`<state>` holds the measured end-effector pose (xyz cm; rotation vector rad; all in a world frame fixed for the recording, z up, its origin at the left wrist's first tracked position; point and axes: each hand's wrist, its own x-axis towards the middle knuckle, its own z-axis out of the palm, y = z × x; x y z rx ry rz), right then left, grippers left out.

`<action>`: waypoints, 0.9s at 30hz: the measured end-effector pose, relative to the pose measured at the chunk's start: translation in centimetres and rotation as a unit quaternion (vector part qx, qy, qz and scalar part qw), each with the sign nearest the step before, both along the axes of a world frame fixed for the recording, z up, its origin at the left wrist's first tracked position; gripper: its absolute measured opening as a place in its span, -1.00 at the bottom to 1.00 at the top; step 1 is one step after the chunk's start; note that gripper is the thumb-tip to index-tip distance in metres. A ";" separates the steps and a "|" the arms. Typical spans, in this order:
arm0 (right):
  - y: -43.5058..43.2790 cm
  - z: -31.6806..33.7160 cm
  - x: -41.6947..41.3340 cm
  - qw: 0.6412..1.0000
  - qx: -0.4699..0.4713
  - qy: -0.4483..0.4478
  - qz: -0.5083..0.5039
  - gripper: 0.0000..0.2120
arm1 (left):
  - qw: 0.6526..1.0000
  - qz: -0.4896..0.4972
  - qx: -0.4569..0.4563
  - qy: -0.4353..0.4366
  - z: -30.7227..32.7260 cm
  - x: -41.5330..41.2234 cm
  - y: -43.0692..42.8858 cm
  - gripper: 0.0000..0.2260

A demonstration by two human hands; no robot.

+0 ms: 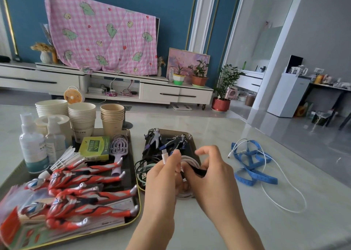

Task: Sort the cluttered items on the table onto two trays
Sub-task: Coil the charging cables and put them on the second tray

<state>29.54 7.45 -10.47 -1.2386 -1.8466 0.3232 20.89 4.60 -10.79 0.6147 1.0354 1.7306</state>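
over by the counter's [228,221] left edge the left tray [130,155] is packed: red figures [79,198] heaped at the front, a hairbrush [119,151] behind them, bottles and cup stacks at the back. next along, the right tray [192,141] holds dark figures [155,139] and a tangle of dark and green cables [142,172]. both hands are busy right over it. the left hand [163,177] pinches the plug end of a coiled white cable [190,159], fingers closed on it, and the right hand [212,175] curls round the coil with a black strip [197,171] caught between its fingers. looks like the bundle is being tidied before it goes down. next it wants lowering into the near part of that tray without springing open. towards the right edge a blue strap [252,164] and a loose white cable [284,196] lie tangled, not yet sorted. the coil's lower half is hidden behind the hands, and i can't tell whether the black strip is a tie or another lead.
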 end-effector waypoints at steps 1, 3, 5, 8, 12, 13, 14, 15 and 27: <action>0.1 0.0 0.1 1.000 0.008 -0.015 0.009 -0.83 | 1.000 -0.005 0.000 0.002 -0.1 0.0 0.1 -0.67; 0.3 -0.5 0.2 0.997 0.041 -0.058 0.033 -0.90 | 1.000 -0.010 -0.011 0.008 -0.2 -0.2 0.2 -0.66; 0.5 -1.0 0.2 0.991 0.073 -0.107 0.038 -0.81 | 0.999 -0.009 -0.032 0.032 -0.4 -0.4 0.2 -0.66; 0.4 -1.6 -0.2 0.979 0.156 -0.134 0.002 -0.80 | 0.995 0.002 -0.055 0.083 -0.6 -0.7 0.1 -0.69; 0.0 -1.6 -0.5 0.961 0.238 -0.141 -0.027 -0.80 | 0.991 0.000 -0.038 0.130 -0.5 -0.9 -0.3 -0.57; 0.0 -1.5 -0.5 0.957 0.254 -0.140 -0.029 -0.78 | 0.992 -0.019 -0.029 0.121 -0.3 -1.0 -0.5 -0.59; 0.0 -1.4 -0.4 0.953 0.267 -0.138 -0.031 -0.78 | 0.993 -0.046 -0.017 0.109 -0.2 -1.0 -0.6 -0.61; 0.0 -1.3 -0.2 0.951 0.274 -0.137 -0.032 -0.78 | 0.993 -0.074 -0.002 0.097 -0.1 -1.1 -0.7 -0.64; -0.3 -0.2 0.3 0.954 0.263 -0.134 -0.042 -0.87 | 0.984 -0.112 0.093 0.101 -0.2 -1.7 -0.4 -0.69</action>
